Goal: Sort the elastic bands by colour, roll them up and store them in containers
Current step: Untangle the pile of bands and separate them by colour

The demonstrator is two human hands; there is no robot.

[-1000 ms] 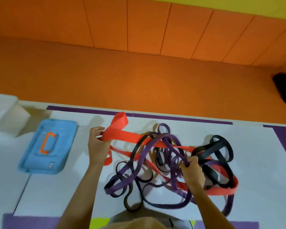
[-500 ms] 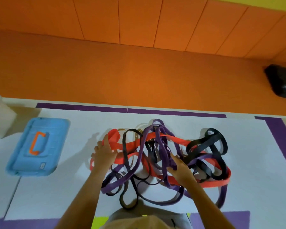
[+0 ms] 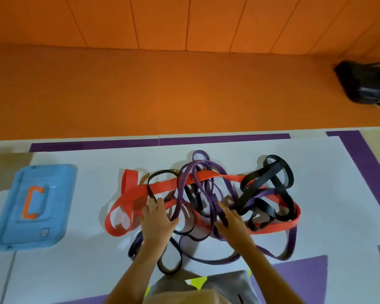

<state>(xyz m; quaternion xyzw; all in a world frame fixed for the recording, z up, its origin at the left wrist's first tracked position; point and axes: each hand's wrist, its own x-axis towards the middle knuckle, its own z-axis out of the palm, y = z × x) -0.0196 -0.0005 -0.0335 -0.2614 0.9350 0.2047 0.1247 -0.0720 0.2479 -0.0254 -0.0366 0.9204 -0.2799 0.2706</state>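
- Red, purple and black, the tangle of flat elastic bands (image 3: 206, 175) lay in one heap at the middle of the white table surface (image 3: 329, 194), none sorted or rolled.
- Bare white room lay to the right of the heap. More lay between it and the blue plastic container with an orange handle (image 3: 53, 216), which sat near the left edge, well apart from the bands.
- A purple border strip (image 3: 217, 138) ran along the far edge, just behind the heap, with orange floor (image 3: 162, 95) beyond it.
- The left hand (image 3: 156, 220) rested on the heap's left part, fingers spread and fairly straight, fingertips on the wide red band (image 3: 162, 186), gripping nothing.
- The right hand (image 3: 230, 220) lay flat over the purple bands (image 3: 198, 166), fingers straight, holding nothing.
- Black bands (image 3: 279, 172) looped through the red and purple ones on the heap's right side.
- A black bag (image 3: 366, 84) lay on the floor at the far right, well apart.
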